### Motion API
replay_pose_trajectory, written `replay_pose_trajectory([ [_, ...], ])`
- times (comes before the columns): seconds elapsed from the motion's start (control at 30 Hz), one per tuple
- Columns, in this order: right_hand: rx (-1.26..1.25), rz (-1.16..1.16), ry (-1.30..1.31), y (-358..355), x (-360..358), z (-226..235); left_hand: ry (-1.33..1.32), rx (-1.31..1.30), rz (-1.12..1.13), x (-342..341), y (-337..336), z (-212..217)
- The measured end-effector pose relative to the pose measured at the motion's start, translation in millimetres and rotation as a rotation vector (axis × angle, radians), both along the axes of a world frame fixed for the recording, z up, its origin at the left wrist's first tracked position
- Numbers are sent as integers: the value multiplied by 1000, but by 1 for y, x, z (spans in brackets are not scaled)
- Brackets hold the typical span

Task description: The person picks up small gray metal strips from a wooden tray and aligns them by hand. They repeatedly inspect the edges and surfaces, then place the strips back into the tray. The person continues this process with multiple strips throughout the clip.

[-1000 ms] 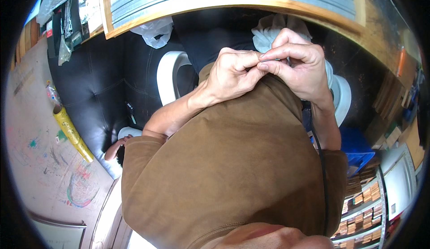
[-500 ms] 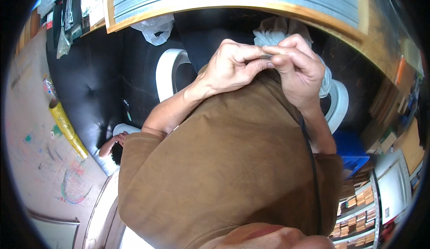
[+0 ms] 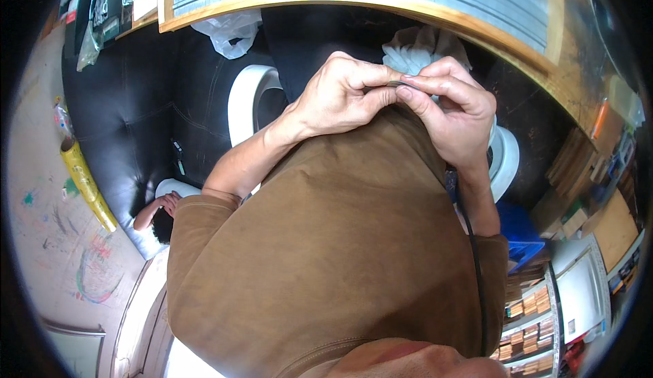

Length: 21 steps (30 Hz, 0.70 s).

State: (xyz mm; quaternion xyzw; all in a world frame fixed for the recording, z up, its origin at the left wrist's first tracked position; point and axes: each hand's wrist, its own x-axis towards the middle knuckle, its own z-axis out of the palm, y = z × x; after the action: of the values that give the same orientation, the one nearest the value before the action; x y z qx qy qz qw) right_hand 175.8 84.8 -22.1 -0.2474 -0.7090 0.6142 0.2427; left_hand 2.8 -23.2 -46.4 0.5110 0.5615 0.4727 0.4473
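Up close to the chest, both hands meet so the fingertips can work a small thin grey piece [image 3: 394, 84] between them. The left hand [image 3: 340, 99] curls tight, thumb and forefinger pinching one end; the right hand [image 3: 452, 116] pinches the other end, its fingers [image 3: 435, 78] pressed together. Just beyond the fingertips lies crumpled white cloth [image 3: 411, 55]; below them, the brown shirt [image 3: 340, 242].
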Motion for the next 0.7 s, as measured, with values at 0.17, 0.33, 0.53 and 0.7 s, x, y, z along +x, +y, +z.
replay_pose_trajectory([
  [0.17, 5, 7, 31, 1, 0, -5, 45, 71, 37, 1, 0, 0],
  [0.33, 21, 11, 47, 2, 0, -9, 74, 91, 56, 2, -1, -1],
  [0.53, 91, -9, 38, 1, -1, -8, 39, 79, 78, 4, -1, -1],
  [0.7, -1, -61, 98, -4, 0, -13, 57, 102, 78, 2, 0, -3],
])
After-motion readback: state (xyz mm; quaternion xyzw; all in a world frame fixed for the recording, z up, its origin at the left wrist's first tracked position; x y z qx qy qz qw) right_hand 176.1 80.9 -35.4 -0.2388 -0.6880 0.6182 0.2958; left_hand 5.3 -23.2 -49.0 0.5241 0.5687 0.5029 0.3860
